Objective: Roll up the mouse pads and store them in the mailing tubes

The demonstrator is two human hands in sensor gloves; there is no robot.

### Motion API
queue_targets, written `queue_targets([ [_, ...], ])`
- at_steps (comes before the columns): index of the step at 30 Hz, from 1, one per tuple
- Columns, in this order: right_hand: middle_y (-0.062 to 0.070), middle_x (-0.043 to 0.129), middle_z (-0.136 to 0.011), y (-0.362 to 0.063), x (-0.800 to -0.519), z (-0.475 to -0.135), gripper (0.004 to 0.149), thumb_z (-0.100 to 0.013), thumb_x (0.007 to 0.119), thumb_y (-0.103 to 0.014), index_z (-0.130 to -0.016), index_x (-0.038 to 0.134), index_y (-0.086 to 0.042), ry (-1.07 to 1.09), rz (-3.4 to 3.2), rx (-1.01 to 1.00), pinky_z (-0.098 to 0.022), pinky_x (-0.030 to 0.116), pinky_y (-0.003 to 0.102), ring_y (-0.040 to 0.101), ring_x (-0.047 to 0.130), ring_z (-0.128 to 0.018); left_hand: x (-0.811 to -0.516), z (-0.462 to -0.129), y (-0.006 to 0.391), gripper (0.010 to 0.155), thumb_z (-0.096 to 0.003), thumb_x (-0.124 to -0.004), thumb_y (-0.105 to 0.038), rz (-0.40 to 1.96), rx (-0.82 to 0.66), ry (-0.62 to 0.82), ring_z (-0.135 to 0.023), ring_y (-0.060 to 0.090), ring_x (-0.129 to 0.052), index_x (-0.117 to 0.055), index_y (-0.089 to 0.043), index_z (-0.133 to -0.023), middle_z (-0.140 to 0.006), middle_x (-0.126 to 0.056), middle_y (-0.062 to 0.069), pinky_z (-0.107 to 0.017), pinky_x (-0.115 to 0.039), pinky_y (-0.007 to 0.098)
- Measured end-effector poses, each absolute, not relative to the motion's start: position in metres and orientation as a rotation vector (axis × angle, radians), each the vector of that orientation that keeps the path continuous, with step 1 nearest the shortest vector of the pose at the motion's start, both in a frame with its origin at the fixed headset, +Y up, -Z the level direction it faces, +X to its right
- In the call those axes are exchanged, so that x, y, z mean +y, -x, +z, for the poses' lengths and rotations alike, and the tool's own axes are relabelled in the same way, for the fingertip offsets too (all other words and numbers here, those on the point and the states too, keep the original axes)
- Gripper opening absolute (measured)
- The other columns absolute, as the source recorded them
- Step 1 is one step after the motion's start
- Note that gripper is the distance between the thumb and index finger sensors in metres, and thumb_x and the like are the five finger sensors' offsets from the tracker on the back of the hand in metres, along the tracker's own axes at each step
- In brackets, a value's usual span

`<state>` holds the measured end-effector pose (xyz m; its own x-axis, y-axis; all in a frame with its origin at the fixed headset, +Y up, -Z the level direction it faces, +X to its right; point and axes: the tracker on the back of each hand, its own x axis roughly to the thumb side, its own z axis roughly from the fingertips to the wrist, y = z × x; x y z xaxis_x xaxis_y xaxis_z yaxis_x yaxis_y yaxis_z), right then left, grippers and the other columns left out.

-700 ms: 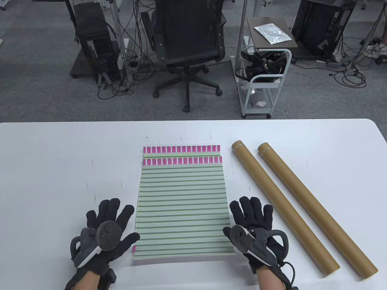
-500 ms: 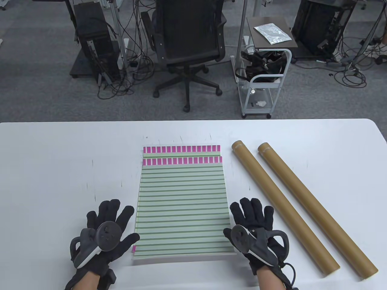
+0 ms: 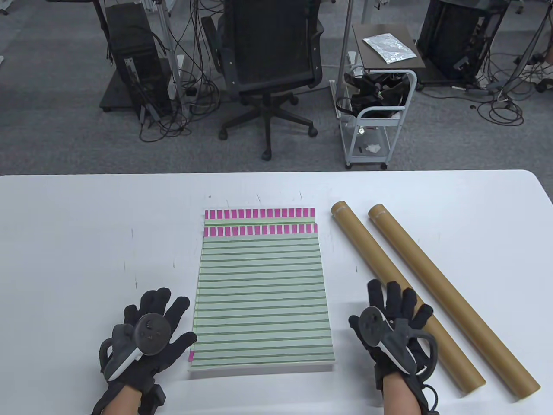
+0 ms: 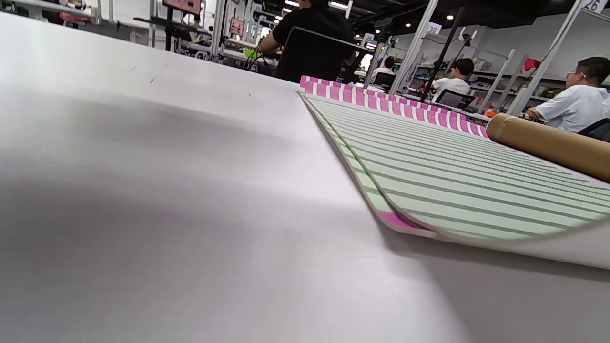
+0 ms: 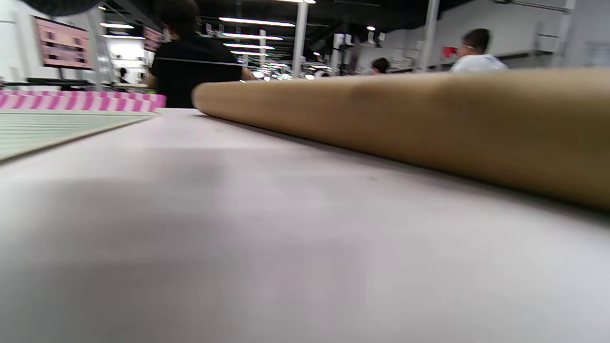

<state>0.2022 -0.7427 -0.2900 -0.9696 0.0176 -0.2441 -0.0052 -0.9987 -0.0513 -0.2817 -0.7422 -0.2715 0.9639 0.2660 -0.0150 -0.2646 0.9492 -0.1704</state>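
Rightward our right hand (image 3: 395, 322) had slid, off the pads (image 3: 261, 294) toward the near tube (image 3: 404, 289). Both hands lay flat, fingers spread, holding nothing; our left hand (image 3: 149, 335) rested beside the pads' left edge.

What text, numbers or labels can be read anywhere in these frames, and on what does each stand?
"30": white tag on a background post, left wrist view.
"26": white tag at the top right edge, left wrist view, partly cut off.
Pink wall screen, right wrist view: has content, too blurred to read.
Mouse pads and mailing tubes: no readable text.
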Motion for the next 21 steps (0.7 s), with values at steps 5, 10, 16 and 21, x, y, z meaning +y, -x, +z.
queue_targets([
  [5, 0.020, 0.018, -0.119, -0.225, -0.748, -0.294, 0.097, -0.043, 0.063, -0.064, -0.112, 0.010, -0.021, 0.641, 3.058, -0.054, -0.066, 0.019, 0.076, 0.058, 0.017, -0.101, -0.743, -0.272, 0.286, 0.082, -0.0342, -0.060, -0.072, 0.271, 0.004, 0.169, -0.121, 0.020, -0.007, -0.029, -0.054, -0.108, -0.123, -0.009, -0.012, -0.091, -0.016, 0.060],
  [10, 0.024, 0.024, -0.117, -0.248, -0.756, -0.294, 0.099, -0.044, 0.066, -0.061, -0.112, 0.014, -0.013, 0.853, 2.973, -0.008, -0.068, 0.026, 0.073, 0.059, 0.023, -0.099, -0.743, -0.274, 0.288, 0.081, -0.0343, -0.060, -0.072, 0.315, 0.006, 0.183, -0.121, 0.020, -0.008, -0.030, -0.053, -0.108, -0.123, -0.009, -0.012, -0.091, -0.017, 0.060],
  [16, 0.022, 0.037, -0.114, -0.255, -0.765, -0.296, 0.098, -0.045, 0.070, -0.057, -0.112, 0.017, -0.011, 0.900, 2.949, 0.097, -0.071, 0.033, 0.071, 0.055, 0.039, -0.100, -0.742, -0.273, 0.288, 0.081, -0.0342, -0.060, -0.072, 0.308, 0.004, 0.176, -0.120, 0.020, -0.009, -0.031, -0.053, -0.108, -0.123, -0.010, -0.012, -0.091, -0.017, 0.059],
  [21, 0.017, 0.037, -0.112, -0.264, -0.769, -0.299, 0.096, -0.046, 0.070, -0.057, -0.113, 0.017, -0.013, 0.917, 2.914, 0.194, -0.072, 0.036, 0.067, 0.047, 0.046, -0.096, -0.744, -0.273, 0.287, 0.081, -0.0341, -0.060, -0.072, 0.308, 0.000, 0.188, -0.120, 0.020, -0.009, -0.032, -0.053, -0.107, -0.122, -0.010, -0.012, -0.091, -0.019, 0.059],
])
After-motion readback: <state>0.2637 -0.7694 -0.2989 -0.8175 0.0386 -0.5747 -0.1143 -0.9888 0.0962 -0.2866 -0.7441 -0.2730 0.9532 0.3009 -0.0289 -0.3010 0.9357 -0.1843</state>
